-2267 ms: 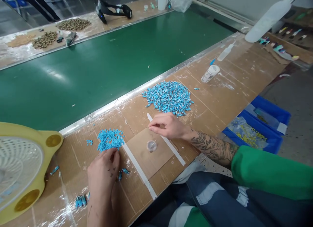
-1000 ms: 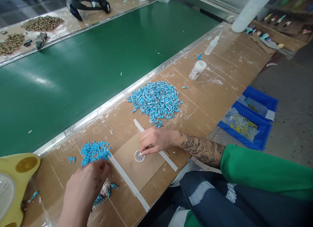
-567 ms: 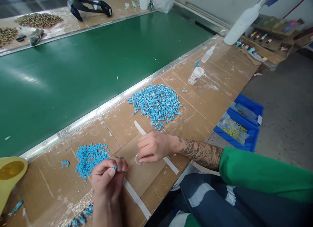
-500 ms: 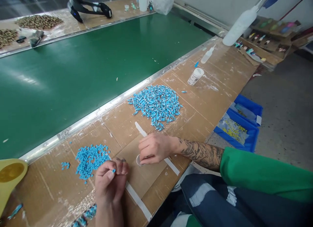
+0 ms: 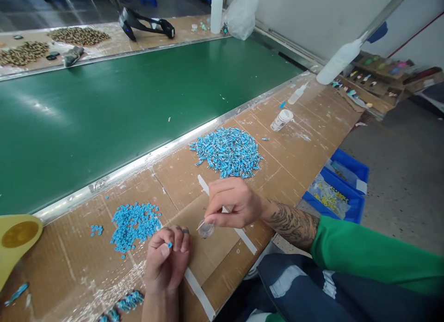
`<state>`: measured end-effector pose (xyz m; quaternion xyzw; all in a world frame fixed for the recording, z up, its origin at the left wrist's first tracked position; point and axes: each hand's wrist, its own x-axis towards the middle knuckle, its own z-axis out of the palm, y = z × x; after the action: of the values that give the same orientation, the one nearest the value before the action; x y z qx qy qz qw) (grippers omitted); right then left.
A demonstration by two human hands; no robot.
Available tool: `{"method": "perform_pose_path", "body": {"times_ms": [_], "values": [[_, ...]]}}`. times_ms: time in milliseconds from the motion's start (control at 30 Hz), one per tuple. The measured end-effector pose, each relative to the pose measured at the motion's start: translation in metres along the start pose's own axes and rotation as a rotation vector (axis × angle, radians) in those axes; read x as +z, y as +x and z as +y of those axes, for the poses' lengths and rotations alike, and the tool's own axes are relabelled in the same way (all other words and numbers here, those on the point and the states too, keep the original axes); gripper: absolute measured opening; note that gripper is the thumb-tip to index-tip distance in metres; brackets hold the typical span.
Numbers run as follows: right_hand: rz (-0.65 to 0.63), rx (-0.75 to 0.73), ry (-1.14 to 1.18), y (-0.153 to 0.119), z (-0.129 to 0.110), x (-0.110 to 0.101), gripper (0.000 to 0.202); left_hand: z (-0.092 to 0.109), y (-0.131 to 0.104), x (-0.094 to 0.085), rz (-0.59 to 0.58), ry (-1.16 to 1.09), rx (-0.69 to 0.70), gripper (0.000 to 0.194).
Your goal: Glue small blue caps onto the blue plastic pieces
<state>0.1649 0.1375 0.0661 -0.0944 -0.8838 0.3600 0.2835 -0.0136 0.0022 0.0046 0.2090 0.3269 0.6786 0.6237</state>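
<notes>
Between the thumb and forefinger of my left hand (image 5: 166, 259) is a small blue ring (image 5: 169, 245). My right hand (image 5: 234, 203) pinches a thin pale stick (image 5: 200, 225), its tip pointing down to the left. Right under that tip sits a small round clear dish (image 5: 206, 229) on a cardboard sheet (image 5: 217, 252) taped to the bench. A scattered pile of loose blue rings (image 5: 135, 225) lies left of my left hand. Beyond my right hand is a heap of small blue pieces with metallic ends (image 5: 229, 151).
A green conveyor belt (image 5: 138, 100) runs behind the bench. To the right stand a white tub (image 5: 281, 120), a small bottle (image 5: 297, 94) and a large bottle (image 5: 340, 63). At left is a yellow tool (image 5: 21, 222). Blue bins (image 5: 355, 206) sit below the edge.
My right hand has lifted slightly off the dish, so the dish and the stick now show. My left hand still holds the blue ring. The view has shifted a little.
</notes>
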Motion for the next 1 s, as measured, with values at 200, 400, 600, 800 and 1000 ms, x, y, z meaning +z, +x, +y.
{"method": "perform_pose_path", "body": {"times_ms": [200, 400, 600, 800, 1000], "values": [[0.158, -0.078, 0.138, 0.024, -0.019, 0.015, 0.031, 0.000, -0.001, 0.004, -0.016, -0.061, -0.031, 0.016], [0.049, -0.041, 0.129, 0.025, -0.014, 0.022, 0.029, -0.001, -0.003, 0.002, -0.032, -0.092, -0.059, 0.015], [0.120, -0.108, 0.104, 0.026, -0.015, 0.023, 0.027, -0.002, -0.004, 0.000, -0.027, -0.094, -0.059, 0.014], [0.223, -0.145, 0.098, 0.022, -0.016, 0.013, 0.022, -0.003, -0.002, 0.003, -0.023, -0.077, -0.048, 0.015], [-0.075, -0.093, -0.194, -0.008, 0.006, 0.009, 0.033, -0.002, -0.002, 0.000, 0.004, -0.079, -0.037, 0.018]]}}
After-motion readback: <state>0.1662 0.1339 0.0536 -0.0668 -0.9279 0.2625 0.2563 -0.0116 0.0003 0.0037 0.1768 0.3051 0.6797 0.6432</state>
